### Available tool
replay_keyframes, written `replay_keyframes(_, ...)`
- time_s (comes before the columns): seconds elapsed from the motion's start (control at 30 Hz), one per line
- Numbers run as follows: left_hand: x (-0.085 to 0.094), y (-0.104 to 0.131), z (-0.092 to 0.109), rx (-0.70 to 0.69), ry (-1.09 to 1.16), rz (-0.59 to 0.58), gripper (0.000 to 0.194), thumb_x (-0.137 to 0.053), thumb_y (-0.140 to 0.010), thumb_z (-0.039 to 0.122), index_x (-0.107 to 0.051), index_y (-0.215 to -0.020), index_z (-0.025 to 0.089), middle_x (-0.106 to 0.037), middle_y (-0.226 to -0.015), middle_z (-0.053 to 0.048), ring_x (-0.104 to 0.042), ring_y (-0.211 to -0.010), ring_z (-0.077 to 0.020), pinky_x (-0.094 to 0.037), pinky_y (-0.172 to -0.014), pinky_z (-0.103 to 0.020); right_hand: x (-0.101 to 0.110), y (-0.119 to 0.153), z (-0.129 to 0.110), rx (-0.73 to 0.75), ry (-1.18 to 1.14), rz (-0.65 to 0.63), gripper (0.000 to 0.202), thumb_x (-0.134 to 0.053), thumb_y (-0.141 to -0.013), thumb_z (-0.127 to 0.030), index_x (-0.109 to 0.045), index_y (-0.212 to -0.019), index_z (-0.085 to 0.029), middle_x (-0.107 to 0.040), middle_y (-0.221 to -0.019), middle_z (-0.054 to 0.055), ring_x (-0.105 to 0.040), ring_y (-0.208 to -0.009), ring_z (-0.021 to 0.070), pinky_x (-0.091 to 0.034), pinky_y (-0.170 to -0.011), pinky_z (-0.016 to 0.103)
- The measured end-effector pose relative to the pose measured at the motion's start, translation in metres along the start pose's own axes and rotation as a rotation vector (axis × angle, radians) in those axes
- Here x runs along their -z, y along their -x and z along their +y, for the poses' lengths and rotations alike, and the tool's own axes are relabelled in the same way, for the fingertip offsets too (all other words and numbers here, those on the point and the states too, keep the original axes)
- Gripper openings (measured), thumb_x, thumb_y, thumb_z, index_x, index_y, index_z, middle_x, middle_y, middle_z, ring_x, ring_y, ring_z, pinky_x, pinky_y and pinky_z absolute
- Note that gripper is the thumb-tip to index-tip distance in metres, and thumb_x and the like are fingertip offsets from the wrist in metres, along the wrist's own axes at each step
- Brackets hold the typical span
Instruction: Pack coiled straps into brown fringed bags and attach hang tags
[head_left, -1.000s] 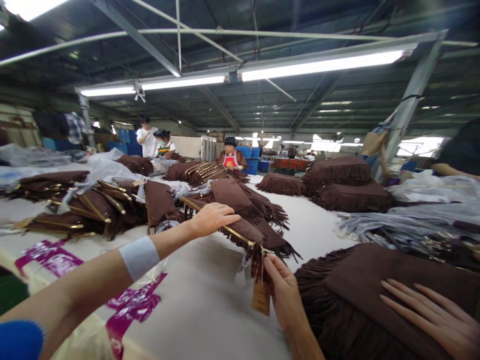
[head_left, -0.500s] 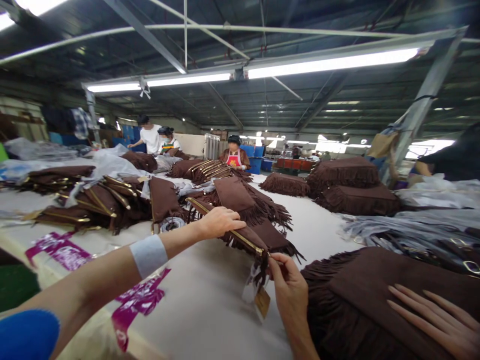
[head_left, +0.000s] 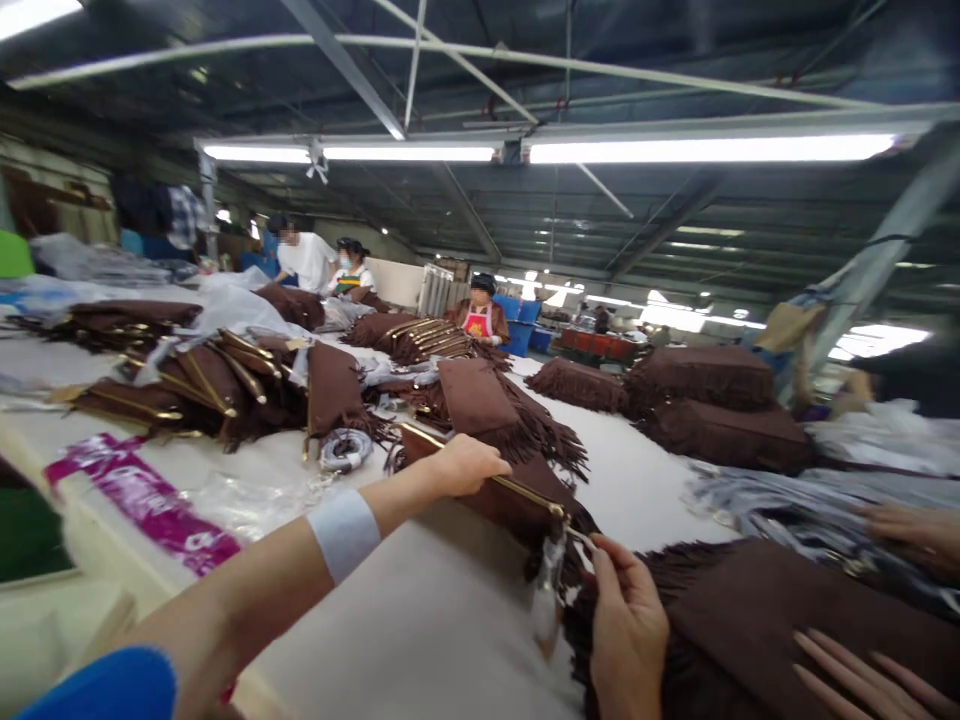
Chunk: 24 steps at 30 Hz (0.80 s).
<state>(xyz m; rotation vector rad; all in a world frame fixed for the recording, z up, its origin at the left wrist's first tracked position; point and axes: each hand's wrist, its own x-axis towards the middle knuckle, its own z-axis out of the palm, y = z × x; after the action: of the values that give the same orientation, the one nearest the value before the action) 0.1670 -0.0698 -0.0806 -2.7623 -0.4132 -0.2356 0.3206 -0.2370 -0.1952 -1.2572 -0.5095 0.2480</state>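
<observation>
A brown fringed bag (head_left: 517,510) with a gold zipper along its upper edge is held tilted above the white table. My left hand (head_left: 469,465) is closed over the zipper edge near its middle. Off the zipper's right end runs a thin pale strip (head_left: 579,538), pinched between the thumb and fingers of my right hand (head_left: 628,615). A blurred tag in clear plastic (head_left: 549,600) hangs below that end. Right behind lies a pile of similar brown fringed bags (head_left: 480,400). The fingertips of my left hand are partly hidden behind the bag.
Another person's hand (head_left: 862,680) rests on a large brown bag stack (head_left: 795,610) at right; a second hand (head_left: 915,530) touches plastic-wrapped straps (head_left: 780,505). Zippered bags (head_left: 195,395), a coiled strap (head_left: 345,450) and purple printed plastic (head_left: 142,500) lie left. Co-workers (head_left: 307,260) are beyond.
My right hand has drawn away from the zipper end, and the pale strip now shows stretched between them. The hanging tag has swung. Another person's hand has appeared over the straps at right.
</observation>
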Motion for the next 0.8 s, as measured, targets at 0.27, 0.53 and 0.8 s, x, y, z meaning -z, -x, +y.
replay_keyframes(0.27, -0.014, -0.016, -0.007, 0.110, 0.202, -0.023, 0.037, -0.049, -0.076, 0.009, -0.067, -0.104, 0.025, -0.070, -0.109, -0.005, -0.064, -0.103, -0.0250, -0.049, -0.085, -0.033, 0.116, -0.050, -0.015, 0.162, 0.046, -0.027, 0.042, -0.054, -0.078, -0.039, -0.062, -0.117, -0.029, -0.064, -0.112, 0.003, -0.056, -0.114, 0.0223, -0.051, -0.087, 0.040)
replay_keyframes(0.53, -0.037, -0.026, -0.026, 0.228, 0.406, -0.042, 0.042, -0.048, -0.073, 0.009, -0.067, -0.106, 0.026, -0.070, -0.111, -0.001, -0.063, -0.103, -0.0242, -0.043, -0.084, -0.030, 0.211, -0.075, -0.071, 0.204, 0.124, -0.093, 0.046, -0.058, -0.068, -0.034, -0.062, -0.115, -0.032, -0.069, -0.102, -0.001, -0.054, -0.118, 0.0246, -0.048, -0.094, 0.052)
replay_keyframes(0.8, -0.046, -0.034, -0.053, 0.181, 0.690, -0.069, 0.034, -0.044, -0.067, 0.007, -0.065, -0.089, 0.021, -0.072, -0.091, 0.005, -0.062, -0.089, -0.0170, -0.035, -0.069, -0.017, 0.172, -0.080, -0.093, -0.034, 0.173, 0.070, 0.037, -0.065, -0.064, -0.029, -0.062, -0.101, -0.029, -0.071, -0.082, 0.001, -0.067, -0.096, 0.0242, -0.053, -0.082, 0.048)
